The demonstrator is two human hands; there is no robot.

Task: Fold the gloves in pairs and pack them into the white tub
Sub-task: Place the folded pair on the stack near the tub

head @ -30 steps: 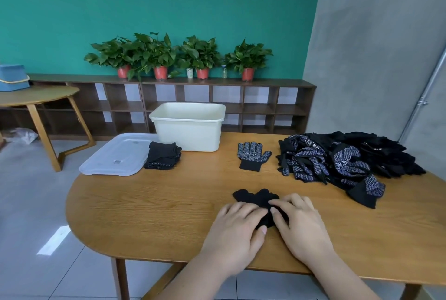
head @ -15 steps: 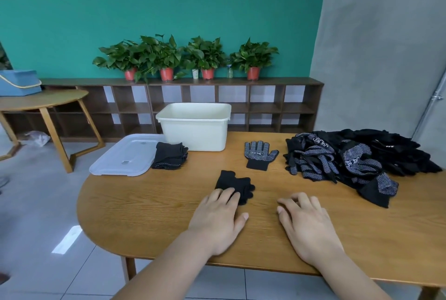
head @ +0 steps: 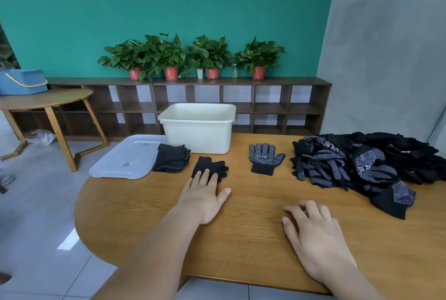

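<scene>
1. Now the left hand [head: 205, 197] lies flat and spread, fingertips pressing on the folded pair [head: 210, 169] on the wooden table [head: 241, 239]; it grips nothing.
2. Right hand [head: 311, 229] rests palm down, fingers loosely curled, empty.
3. Folded pair sits just in front of the white tub [head: 198, 128], beside another folded bundle [head: 172, 158].
4. Single dotted glove [head: 264, 158] lies flat between the tub and the glove pile [head: 357, 167].

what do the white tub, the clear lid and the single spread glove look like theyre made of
White tub: looks like smooth opaque plastic, with a moulded rolled rim.
Clear lid: likely translucent, frosted plastic, faintly glossy.
Single glove: knitted black fabric with a ribbed cuff; pale grip dots, probably rubbery.
</scene>
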